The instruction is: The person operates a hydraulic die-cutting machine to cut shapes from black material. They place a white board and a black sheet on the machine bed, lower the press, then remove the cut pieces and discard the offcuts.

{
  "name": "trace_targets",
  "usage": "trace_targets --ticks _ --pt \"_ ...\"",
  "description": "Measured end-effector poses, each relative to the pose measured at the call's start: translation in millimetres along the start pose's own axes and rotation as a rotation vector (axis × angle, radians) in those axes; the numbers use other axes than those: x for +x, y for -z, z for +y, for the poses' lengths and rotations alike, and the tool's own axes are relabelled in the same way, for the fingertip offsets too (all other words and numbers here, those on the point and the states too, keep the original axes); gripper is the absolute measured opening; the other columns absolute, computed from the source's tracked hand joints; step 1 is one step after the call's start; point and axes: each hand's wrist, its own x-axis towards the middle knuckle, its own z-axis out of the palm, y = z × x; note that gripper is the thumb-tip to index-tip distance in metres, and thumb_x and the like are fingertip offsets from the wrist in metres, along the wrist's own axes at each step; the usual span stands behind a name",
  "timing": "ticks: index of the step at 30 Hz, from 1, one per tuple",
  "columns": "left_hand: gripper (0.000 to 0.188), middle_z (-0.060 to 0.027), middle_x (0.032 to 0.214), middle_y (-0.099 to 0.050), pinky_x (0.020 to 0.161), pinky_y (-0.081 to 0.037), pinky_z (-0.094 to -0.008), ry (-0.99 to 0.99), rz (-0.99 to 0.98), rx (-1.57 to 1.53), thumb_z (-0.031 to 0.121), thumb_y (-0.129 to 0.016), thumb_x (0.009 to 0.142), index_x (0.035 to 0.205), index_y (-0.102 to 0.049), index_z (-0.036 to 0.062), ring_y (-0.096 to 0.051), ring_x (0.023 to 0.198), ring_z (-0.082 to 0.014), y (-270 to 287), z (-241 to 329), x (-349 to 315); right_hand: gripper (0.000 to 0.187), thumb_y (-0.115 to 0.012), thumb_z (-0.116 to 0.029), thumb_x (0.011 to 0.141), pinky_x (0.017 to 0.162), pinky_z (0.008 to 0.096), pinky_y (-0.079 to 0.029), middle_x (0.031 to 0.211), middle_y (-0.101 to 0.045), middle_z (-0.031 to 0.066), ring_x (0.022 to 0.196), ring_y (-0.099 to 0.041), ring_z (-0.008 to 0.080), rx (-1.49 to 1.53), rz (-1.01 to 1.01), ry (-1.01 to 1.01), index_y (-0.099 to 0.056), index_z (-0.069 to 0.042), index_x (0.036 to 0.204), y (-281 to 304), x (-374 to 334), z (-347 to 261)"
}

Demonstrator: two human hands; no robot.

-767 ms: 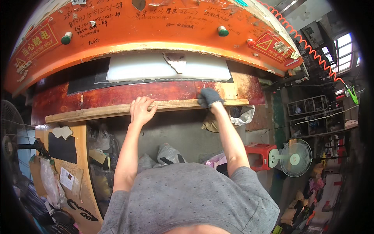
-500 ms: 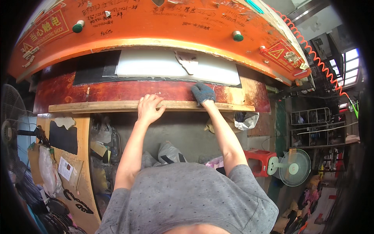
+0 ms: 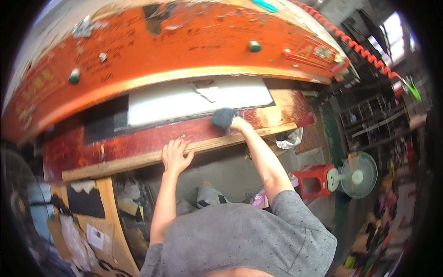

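The left hand (image 3: 176, 154) lies flat, fingers spread, on the wooden strip (image 3: 184, 150) along the near edge of the red desk (image 3: 138, 141). The right hand (image 3: 226, 119) – in a dark glove – presses down farther right, just short of the white sheet (image 3: 184, 99) under the orange machine (image 3: 161, 51). Neither hand grips anything; this looks like steadying, and any next push needs even pressure.

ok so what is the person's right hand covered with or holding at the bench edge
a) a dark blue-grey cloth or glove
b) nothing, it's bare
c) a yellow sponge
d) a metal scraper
a) the right hand is wrapped in a dark blue-grey cloth or glove, pressed on the red worktop just below the white sheet, while the left hand rests bare on the wooden edge strip.
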Motion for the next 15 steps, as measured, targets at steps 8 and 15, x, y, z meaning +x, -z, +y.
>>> trace_targets --ticks 8,15 --pt "0.019 -0.0018 0.090 -0.062 0.075 -0.043 -0.0363 -0.049 0.073 -0.022 0.028 -0.065 0.078 0.090 -0.068 0.0139 -0.057 0.089 -0.0218 -7 -7 -2 0.025 -0.051 -0.026 0.084 0.052 0.0335 -0.043 0.064 -0.057 0.0065 0.060 -0.055 0.0164 0.857 0.394 -0.743 -0.061 -0.005 0.075 -100 -216 -43" --pt "0.015 -0.0012 0.088 -0.063 0.076 -0.043 -0.0365 -0.041 0.145 0.122 0.025 -0.067 0.076 0.088 -0.068 0.0151 -0.058 0.089 -0.0221 -14 -4 -2 0.020 -0.052 -0.021 0.084 0.062 0.0391 -0.043 0.080 -0.061 0.0107 0.070 -0.056 0.0238 1.097 0.544 -1.172 -0.061 -0.005 0.078 -165 -335 2"
